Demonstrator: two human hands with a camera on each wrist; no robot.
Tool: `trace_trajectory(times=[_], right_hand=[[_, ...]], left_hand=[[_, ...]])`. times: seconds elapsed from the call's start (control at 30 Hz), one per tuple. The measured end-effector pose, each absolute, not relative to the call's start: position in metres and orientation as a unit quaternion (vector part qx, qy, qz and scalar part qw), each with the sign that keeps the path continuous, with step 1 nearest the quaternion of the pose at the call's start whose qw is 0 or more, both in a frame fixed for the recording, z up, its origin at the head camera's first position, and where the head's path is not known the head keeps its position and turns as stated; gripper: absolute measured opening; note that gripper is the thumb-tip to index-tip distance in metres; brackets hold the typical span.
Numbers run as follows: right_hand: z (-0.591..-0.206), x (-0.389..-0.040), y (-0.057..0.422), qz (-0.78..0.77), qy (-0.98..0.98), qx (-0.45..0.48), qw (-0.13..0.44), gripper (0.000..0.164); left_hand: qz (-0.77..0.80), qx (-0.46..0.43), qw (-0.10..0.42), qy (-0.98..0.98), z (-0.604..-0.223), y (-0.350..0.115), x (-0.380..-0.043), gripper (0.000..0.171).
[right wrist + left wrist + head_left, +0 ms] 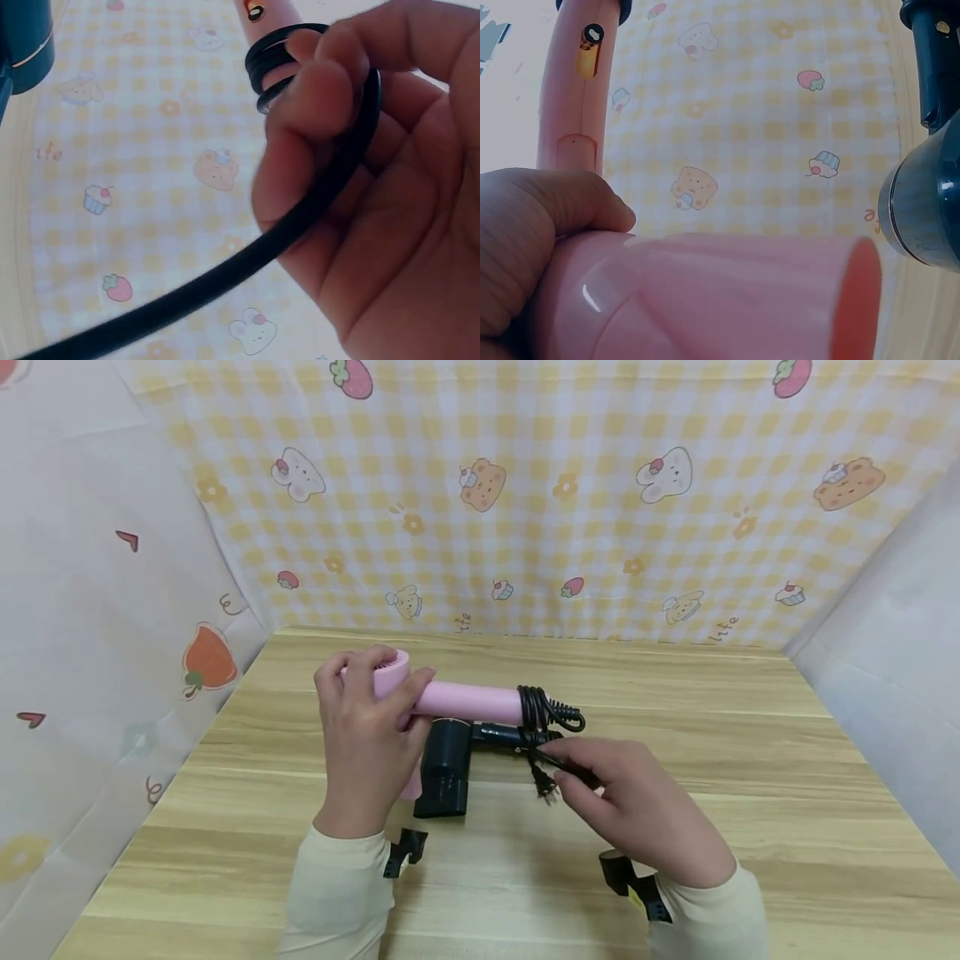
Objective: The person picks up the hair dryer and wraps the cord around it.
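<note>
My left hand (367, 727) grips a pink hair dryer (468, 700) round its barrel, thumb near where the handle joins. The handle points right, and a black cord (534, 706) is wound several times about its end. In the left wrist view the pink nozzle (765, 292) faces right. My right hand (630, 793) holds a length of the black cord between thumb and curled fingers; in the right wrist view this cord (225, 281) runs from the coils across the fingers and down to the left. A two-pin plug (544, 787) hangs beside the right fingertips.
A dark hair dryer (444, 768) lies on the wooden table (750, 727), just below the pink one, its handle (495, 737) pointing right and partly overlapped by the cord. A checked cloth (525, 518) hangs behind the table, with pale cloth at both sides.
</note>
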State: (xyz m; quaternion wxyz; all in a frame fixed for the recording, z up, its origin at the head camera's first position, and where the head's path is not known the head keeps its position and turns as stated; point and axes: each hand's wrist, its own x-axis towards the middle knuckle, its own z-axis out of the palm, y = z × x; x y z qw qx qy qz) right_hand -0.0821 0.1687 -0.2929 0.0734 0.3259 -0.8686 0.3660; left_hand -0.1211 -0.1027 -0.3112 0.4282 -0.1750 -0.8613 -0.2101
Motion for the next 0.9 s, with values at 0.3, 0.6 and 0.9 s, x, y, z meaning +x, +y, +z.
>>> trace_trajectory(times=[0.3,0.6,0.9], right_hand=[[-0.293,-0.084,0.170,0.369,-0.846,0.321,0.212,0.027],[-0.291,-0.087,0.170,0.395,-0.837,0.256,0.279,0.027],[-0.293,-0.089,0.169,0.410,-0.827,0.240,0.300,0.030]], left_hand=[[-0.198,-0.195,0.440,-0.854,-0.313,-0.097,-0.124,0.031],[-0.206,-0.230,0.459,-0.833,-0.312,-0.089,-0.122,0.034],[-0.196,-0.245,0.467,-0.827,-0.310,-0.088,-0.121,0.034]])
